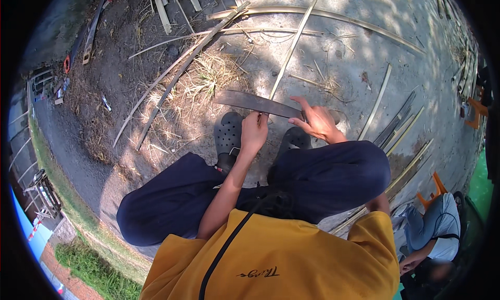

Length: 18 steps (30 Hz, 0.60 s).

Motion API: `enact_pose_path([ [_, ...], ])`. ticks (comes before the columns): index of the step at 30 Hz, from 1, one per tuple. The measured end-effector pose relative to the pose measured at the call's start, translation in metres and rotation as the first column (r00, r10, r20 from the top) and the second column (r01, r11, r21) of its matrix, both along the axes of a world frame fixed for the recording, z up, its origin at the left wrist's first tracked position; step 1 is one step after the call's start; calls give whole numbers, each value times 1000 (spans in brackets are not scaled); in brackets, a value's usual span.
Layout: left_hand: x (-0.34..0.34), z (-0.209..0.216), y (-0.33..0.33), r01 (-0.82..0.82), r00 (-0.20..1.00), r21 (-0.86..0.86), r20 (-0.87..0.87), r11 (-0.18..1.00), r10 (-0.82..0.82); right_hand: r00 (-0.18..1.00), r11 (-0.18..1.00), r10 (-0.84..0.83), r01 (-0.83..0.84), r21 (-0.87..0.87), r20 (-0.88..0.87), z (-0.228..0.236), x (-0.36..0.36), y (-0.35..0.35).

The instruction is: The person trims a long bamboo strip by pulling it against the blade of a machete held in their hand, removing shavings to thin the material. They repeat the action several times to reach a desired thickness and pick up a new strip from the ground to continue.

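My left hand point(254, 132) is closed in a fist around the near end of a long, thin bamboo strip point(291, 49), which runs away from me along the ground. A machete point(250, 101) with a broad dark blade lies crosswise over the strip, just beyond my left knuckles. Its blade tip points left. My right hand point(321, 123) grips the machete at its right end, index finger and thumb reaching forward along either side. Most of the handle is hidden in the palm. Both hands are between my knees, above my dark clogs point(228, 134).
Long split strips point(192, 58) cross the ground ahead and to the left, near dry shavings point(205, 78). More strips point(398, 120) lie to my right. A handsaw point(91, 37) rests at far left. Another person point(429, 227) sits at lower right by an orange chair point(433, 190).
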<state>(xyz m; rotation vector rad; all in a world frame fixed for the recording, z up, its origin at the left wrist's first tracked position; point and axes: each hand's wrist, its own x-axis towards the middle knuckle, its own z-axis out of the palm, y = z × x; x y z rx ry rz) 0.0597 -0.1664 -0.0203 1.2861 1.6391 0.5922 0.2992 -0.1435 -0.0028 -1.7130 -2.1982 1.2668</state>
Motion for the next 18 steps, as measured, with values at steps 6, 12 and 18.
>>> enact_pose_path([
  [6,7,15,-1,68,998,-157,26,985,-65,996,990,-90,88,108,16,-20,10,10],
  [12,5,23,6,41,999,-85,-26,996,-43,994,995,-101,101,-12,-35,-11,0,10],
  [18,6,25,8,61,997,-127,-36,990,-67,998,996,-36,41,84,-59,-27,7,9],
])
